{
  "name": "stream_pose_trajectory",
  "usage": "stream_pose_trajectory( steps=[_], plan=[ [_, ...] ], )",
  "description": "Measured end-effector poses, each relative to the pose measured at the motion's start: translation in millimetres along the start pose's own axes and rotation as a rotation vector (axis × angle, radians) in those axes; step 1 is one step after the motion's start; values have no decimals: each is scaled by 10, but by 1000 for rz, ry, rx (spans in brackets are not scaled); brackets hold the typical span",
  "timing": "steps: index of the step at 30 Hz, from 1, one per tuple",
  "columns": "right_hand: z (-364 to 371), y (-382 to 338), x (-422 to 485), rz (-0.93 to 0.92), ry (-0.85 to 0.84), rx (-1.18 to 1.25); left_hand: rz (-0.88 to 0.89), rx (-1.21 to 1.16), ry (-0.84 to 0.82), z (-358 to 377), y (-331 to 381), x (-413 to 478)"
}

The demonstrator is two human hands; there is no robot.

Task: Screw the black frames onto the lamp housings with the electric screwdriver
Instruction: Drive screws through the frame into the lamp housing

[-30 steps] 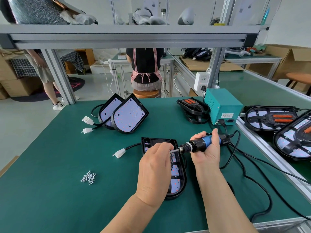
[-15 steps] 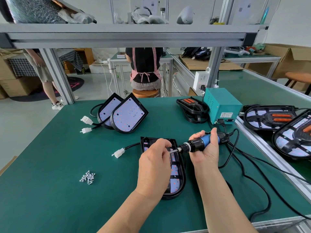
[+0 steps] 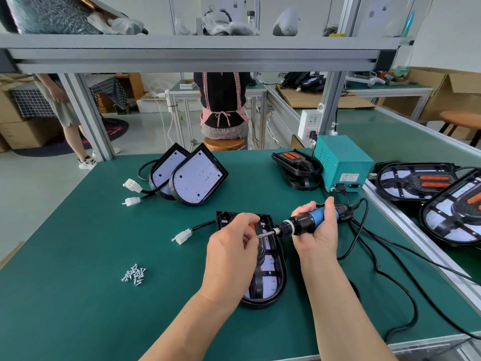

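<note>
the electric screwdriver (image 3: 309,224) is gripped in the right hand (image 3: 316,231) over the middle of the table (image 3: 78,308). it's held nearly level, bit pointed left and cord end to the right. the bit tip is met by the left hand (image 3: 231,254), fingers curled in a pinch on what looks like a small screw (image 3: 258,235), though it's too tiny to be sure. underneath, the lamp housing (image 3: 269,274) is laid flat, long axis run from near edge to far edge, rounded end nearest, with much of it covered by the left hand. loose screws (image 3: 134,275) are piled toward the near left corner, two more housings (image 3: 197,181) are propped by the far edge, and a teal power box (image 3: 342,162) is set at the far right corner.
</note>
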State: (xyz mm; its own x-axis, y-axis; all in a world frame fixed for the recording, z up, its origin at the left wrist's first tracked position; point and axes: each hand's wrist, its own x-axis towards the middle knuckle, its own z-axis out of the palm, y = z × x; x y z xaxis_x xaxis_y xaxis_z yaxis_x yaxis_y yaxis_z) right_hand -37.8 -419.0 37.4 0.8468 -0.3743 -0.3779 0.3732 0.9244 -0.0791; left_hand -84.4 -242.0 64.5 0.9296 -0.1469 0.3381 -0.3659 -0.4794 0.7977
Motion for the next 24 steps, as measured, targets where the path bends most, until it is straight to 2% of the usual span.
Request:
stream_pose_trajectory(
  steps=[14,24],
  plan=[
    [-6,18,27,-30,-1,-46,41,44,-9,-15,-35,-1],
    [-20,49,25,-57,-3,-95,269,406,-115,-94,24,7]
  ],
)
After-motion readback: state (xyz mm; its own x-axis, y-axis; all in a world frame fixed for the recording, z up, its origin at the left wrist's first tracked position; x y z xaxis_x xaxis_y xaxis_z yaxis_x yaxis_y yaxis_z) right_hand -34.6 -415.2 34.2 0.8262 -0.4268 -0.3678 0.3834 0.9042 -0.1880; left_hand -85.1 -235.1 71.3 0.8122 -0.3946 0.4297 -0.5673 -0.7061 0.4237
